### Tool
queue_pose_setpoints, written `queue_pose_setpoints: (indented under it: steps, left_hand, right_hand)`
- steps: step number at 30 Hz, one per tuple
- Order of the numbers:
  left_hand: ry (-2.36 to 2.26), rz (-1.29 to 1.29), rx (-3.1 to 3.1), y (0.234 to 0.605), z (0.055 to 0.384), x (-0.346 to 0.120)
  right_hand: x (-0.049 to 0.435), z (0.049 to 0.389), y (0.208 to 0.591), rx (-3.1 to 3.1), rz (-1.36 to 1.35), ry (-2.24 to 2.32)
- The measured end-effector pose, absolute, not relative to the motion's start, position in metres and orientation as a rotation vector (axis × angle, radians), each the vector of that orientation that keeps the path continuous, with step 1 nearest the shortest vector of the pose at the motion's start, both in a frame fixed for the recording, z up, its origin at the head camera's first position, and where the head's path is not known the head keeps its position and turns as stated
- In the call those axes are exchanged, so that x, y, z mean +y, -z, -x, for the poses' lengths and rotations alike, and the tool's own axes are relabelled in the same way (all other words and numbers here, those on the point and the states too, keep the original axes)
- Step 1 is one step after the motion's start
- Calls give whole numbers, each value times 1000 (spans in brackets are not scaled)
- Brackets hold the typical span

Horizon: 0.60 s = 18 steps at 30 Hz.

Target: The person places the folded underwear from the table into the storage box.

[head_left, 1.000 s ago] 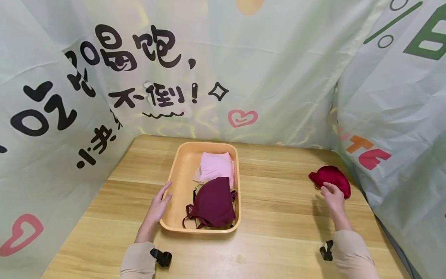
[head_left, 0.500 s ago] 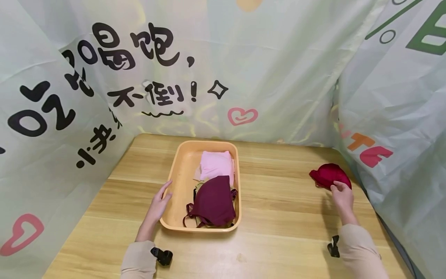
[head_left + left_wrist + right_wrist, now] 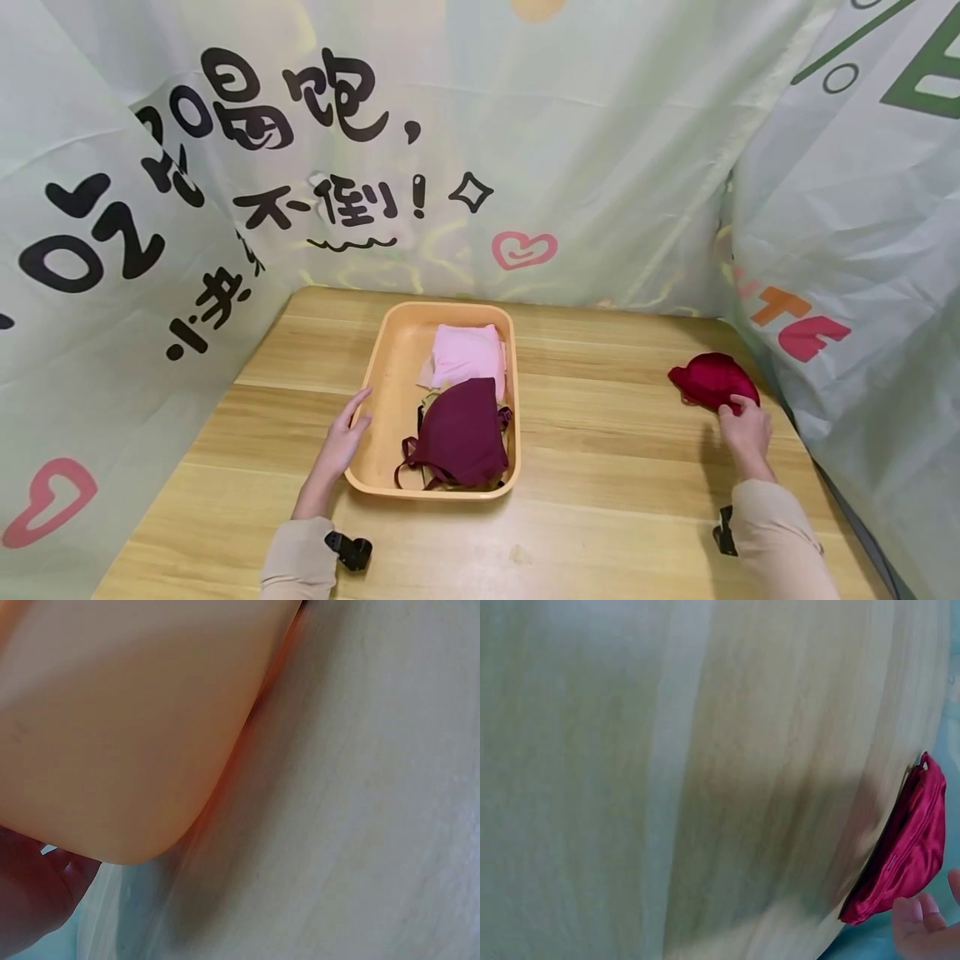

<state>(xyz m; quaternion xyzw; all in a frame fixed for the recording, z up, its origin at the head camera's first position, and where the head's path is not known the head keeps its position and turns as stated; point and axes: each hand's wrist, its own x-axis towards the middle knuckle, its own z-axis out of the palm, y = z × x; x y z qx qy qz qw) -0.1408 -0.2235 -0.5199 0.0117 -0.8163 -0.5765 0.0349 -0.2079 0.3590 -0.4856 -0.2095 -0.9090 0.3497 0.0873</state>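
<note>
A folded, shiny red bra (image 3: pixel 708 379) lies at the right side of the wooden table. My right hand (image 3: pixel 746 429) is at its near right edge, the fingers loosely bent; in the right wrist view the fingertips (image 3: pixel 907 911) are beside the bra's lower end, and I cannot tell whether they touch it. My left hand (image 3: pixel 341 437) rests at the left rim of an orange tray (image 3: pixel 386 400), fingers fairly straight along it. Inside the tray lie a burgundy bra (image 3: pixel 461 433) with thin straps and a folded pink garment (image 3: pixel 468 354) behind it.
The wooden table (image 3: pixel 600 467) extends between the tray and the red bra. Printed fabric walls (image 3: pixel 600 167) enclose its back and sides. Small black devices sit at both wrists, such as the left wrist camera (image 3: pixel 350 552).
My right hand has moved right along the near edge of the red bra. The left hand and the tray have stayed in place.
</note>
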Motion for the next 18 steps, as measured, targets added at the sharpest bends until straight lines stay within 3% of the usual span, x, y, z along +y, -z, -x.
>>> queue_pose_setpoints:
  steps: [10, 18]
  left_hand:
    - [1783, -47, -2510, 520, 141, -224]
    - [1774, -36, -2500, 521, 141, -225]
  right_hand:
    - [370, 216, 488, -2729, 712, -1013]
    - [378, 225, 489, -2822, 603, -1012]
